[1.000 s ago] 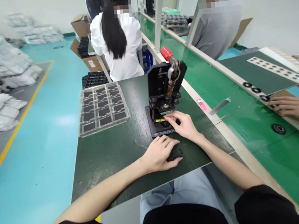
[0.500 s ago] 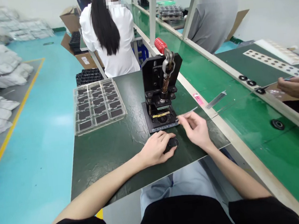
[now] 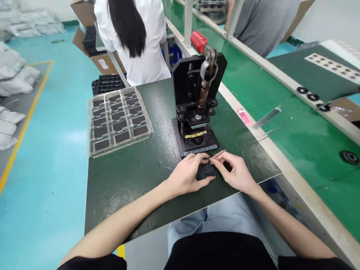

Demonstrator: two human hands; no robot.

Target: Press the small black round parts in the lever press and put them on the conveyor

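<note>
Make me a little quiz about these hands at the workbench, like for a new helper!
1. True or false: the left hand rests on a round black part.
2. What does the right hand pinch? A: a thin strip. B: a red handle. C: a clear tray.
3. Fill in the word: the clear tray lies to the ____ of the hand press.

Key: 1 true; 2 A; 3 left.
</note>
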